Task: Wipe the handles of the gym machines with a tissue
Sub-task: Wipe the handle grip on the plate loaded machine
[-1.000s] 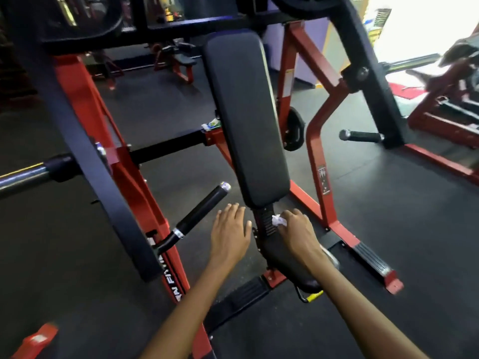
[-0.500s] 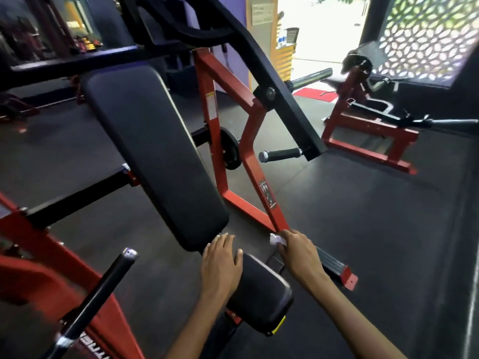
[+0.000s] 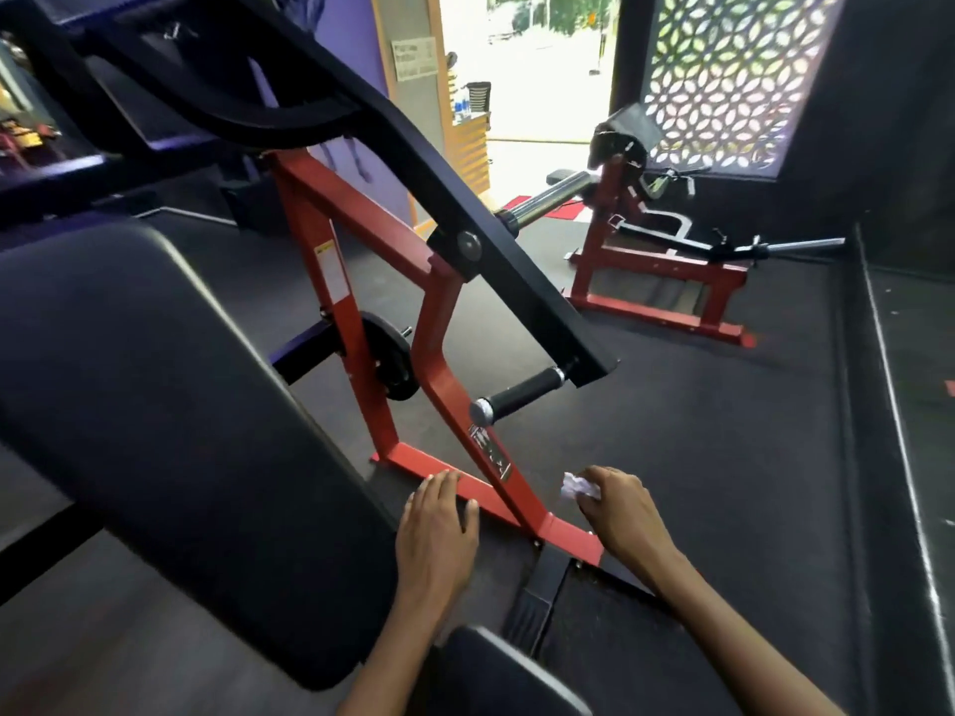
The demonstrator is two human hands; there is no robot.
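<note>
Right hand [image 3: 622, 511] pinches tissue [image 3: 580, 486], below handle [image 3: 519, 395], apart.

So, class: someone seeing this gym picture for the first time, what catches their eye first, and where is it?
Probably the red machine frame slanting through the middle, with its black rubber handle jutting out at centre. Next, the crumpled white tissue pinched in the right hand low down, beside the open left hand. A big black back pad fills the left.

Tissue [image 3: 580, 488] mostly hidden inside grip.
</note>
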